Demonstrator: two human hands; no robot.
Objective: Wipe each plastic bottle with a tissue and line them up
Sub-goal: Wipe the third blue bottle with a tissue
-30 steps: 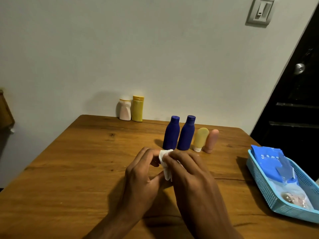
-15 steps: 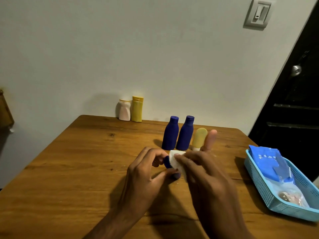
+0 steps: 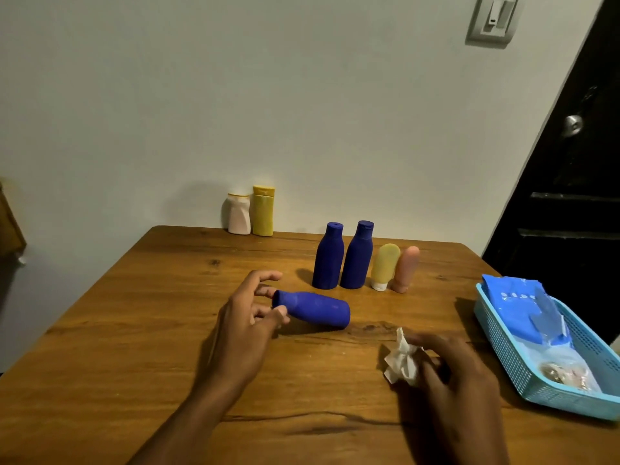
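A blue bottle (image 3: 313, 310) lies on its side just above the wooden table (image 3: 134, 330), cap end to the left. My left hand (image 3: 246, 325) pinches its cap end between thumb and fingers. My right hand (image 3: 456, 374) grips a crumpled white tissue (image 3: 402, 362), down to the right and apart from that bottle. Behind it stands a row: two upright blue bottles (image 3: 328, 256) (image 3: 358, 255), a yellow tube (image 3: 385, 267) and a pink tube (image 3: 405, 269). A white bottle (image 3: 239, 213) and a yellow bottle (image 3: 263, 210) stand at the table's far edge by the wall.
A light blue plastic basket (image 3: 503, 347) sits at the table's right edge and holds a blue tissue pack (image 3: 516, 307) and some small wrapped items. A dark door is behind it on the right. The wall runs along the table's far edge.
My hands have separated. The right hand has pulled the tissue off the bottle and moved right and toward me. The left hand keeps the blue bottle, which is now fully uncovered.
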